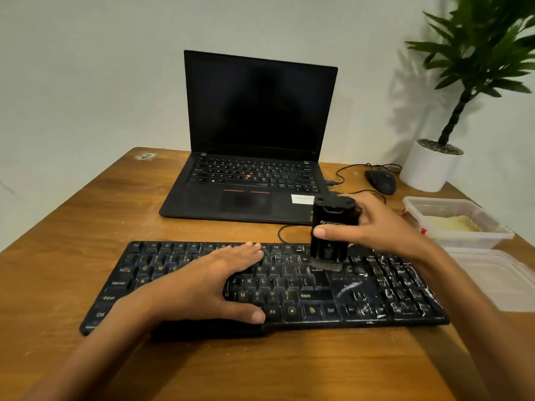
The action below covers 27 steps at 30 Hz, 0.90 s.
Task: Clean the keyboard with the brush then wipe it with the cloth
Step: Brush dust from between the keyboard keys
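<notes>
A black keyboard (304, 287) lies across the wooden desk, its right third streaked with white dust. My right hand (379, 227) grips a black block-shaped brush (331, 227) held upright, its bristles touching the keys near the Enter key. My left hand (208, 282) lies flat on the middle letter keys, fingers spread, thumb at the keyboard's front edge. A pale yellow cloth (448, 224) lies inside a clear plastic box (474, 235) to the right.
An open black laptop (254, 134) stands behind the keyboard. A wired black mouse (380, 180) and a white potted plant (431, 166) sit at the back right. The box's clear lid (498, 279) lies at the desk's right edge.
</notes>
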Available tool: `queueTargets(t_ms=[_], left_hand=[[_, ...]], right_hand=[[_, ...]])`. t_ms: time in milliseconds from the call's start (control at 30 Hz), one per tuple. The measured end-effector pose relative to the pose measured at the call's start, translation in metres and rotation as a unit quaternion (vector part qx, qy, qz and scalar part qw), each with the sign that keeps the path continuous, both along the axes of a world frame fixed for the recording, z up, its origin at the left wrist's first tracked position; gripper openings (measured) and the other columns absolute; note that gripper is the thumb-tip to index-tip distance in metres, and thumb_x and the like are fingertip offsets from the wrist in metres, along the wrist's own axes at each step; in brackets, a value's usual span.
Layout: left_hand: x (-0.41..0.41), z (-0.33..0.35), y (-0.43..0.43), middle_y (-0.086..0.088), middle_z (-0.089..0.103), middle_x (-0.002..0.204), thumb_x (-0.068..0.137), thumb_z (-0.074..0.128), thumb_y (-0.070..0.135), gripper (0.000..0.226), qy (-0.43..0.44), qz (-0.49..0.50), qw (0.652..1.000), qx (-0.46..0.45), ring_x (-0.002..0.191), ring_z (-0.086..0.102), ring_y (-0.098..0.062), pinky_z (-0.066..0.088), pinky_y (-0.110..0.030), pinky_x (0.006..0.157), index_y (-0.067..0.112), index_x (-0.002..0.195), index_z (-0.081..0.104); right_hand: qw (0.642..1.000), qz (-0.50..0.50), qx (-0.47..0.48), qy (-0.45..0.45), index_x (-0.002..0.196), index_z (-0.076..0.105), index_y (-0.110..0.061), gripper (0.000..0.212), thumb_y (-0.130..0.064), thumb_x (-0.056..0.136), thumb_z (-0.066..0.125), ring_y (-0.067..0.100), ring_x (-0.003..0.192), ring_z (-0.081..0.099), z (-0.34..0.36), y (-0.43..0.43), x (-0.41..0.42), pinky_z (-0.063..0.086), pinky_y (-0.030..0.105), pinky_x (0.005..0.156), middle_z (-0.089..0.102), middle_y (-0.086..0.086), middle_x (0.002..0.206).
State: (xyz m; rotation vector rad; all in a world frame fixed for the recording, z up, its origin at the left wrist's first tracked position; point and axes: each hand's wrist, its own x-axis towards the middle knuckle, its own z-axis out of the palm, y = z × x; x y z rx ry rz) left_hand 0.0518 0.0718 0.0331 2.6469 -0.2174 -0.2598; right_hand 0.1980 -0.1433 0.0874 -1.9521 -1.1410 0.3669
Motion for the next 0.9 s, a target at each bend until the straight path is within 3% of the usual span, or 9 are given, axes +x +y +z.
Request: queueTargets(t_ms=[100,200,267,367,467,533,633,767,900], left_hand=[[0.0,-0.001,-0.001,0.035,-0.012,0.137,0.069,0.056,0.069,0.096,-0.003,0.002,1.0,0.001,0.123,-0.013,0.02,-0.008,0.0,0.095,0.04,0.143,0.002],[0.0,0.001,-0.001,0.034,-0.013,0.137,0.07,0.055,0.068,0.096,0.0,0.0,1.0,0.004,0.123,-0.014,0.02,-0.011,0.005,0.089,0.04,0.143,0.0],[0.0,0.0,0.0,0.034,-0.013,0.136,0.07,0.056,0.068,0.096,0.001,0.0,1.0,0.0,0.123,-0.014,0.019,-0.011,0.005,0.089,0.04,0.143,0.001],[0.001,0.0,0.0,0.034,-0.013,0.137,0.07,0.056,0.068,0.097,0.002,-0.005,1.0,-0.001,0.125,-0.013,0.019,-0.01,0.001,0.093,0.038,0.144,0.001],[0.001,-0.001,0.0,0.034,-0.013,0.137,0.07,0.055,0.068,0.097,-0.002,-0.006,1.0,0.002,0.12,-0.015,0.023,-0.012,0.004,0.091,0.038,0.144,0.001],[0.0,0.0,-0.001,0.035,-0.014,0.135,0.07,0.056,0.067,0.096,0.004,-0.006,1.0,-0.001,0.119,-0.016,0.023,-0.012,0.003,0.092,0.039,0.143,0.0],[0.0,0.001,-0.001,0.036,-0.015,0.135,0.071,0.056,0.067,0.096,0.004,-0.002,1.0,-0.001,0.123,-0.015,0.019,-0.01,-0.001,0.096,0.04,0.143,-0.001],[-0.001,0.001,-0.002,0.033,-0.014,0.137,0.071,0.055,0.067,0.096,0.002,0.0,1.0,0.007,0.124,-0.014,0.017,-0.009,-0.003,0.098,0.037,0.144,0.0],[-0.001,0.001,-0.002,0.032,-0.015,0.135,0.072,0.056,0.065,0.097,0.007,0.004,1.0,0.005,0.123,-0.013,0.016,-0.008,-0.004,0.097,0.035,0.144,-0.001]], right_hand=[[1.0,0.015,-0.011,-0.017,0.088,0.063,-0.021,0.023,-0.034,0.073,0.074,0.003,0.077,0.062,-0.012,0.025,-0.002,0.047,0.013,0.068,0.067,-0.004,0.082],[0.998,-0.023,0.029,-0.043,0.087,0.06,-0.027,0.025,-0.042,0.069,0.068,-0.004,0.075,0.059,-0.011,0.034,0.006,0.045,0.012,0.066,0.064,-0.009,0.082],[0.999,-0.003,0.047,-0.019,0.087,0.06,-0.026,0.023,-0.038,0.07,0.071,-0.001,0.077,0.06,-0.008,0.032,0.007,0.047,0.012,0.068,0.064,-0.007,0.083],[0.999,0.045,-0.01,-0.003,0.089,0.06,-0.023,0.021,-0.03,0.074,0.072,0.006,0.08,0.061,-0.016,0.034,0.003,0.048,0.014,0.071,0.065,-0.002,0.087],[0.999,-0.016,0.046,-0.024,0.086,0.059,-0.029,0.021,-0.038,0.07,0.07,-0.006,0.075,0.059,-0.014,0.038,0.01,0.044,0.007,0.066,0.064,-0.014,0.08],[0.998,0.004,0.053,-0.018,0.082,0.059,-0.031,0.022,-0.04,0.069,0.075,-0.003,0.074,0.059,-0.01,0.037,0.009,0.045,0.008,0.066,0.064,-0.019,0.076],[0.998,0.063,-0.018,-0.006,0.083,0.062,-0.027,0.017,-0.033,0.073,0.074,0.01,0.077,0.062,-0.016,0.042,-0.001,0.048,0.019,0.069,0.064,-0.011,0.077],[0.998,0.001,0.025,-0.054,0.089,0.062,-0.024,0.02,-0.034,0.075,0.071,-0.001,0.075,0.059,-0.015,0.049,0.005,0.043,0.012,0.067,0.063,-0.012,0.08],[0.998,0.055,-0.019,-0.022,0.094,0.063,-0.016,0.028,-0.034,0.074,0.071,0.007,0.082,0.061,-0.021,0.054,-0.005,0.048,0.02,0.073,0.067,0.002,0.088]])
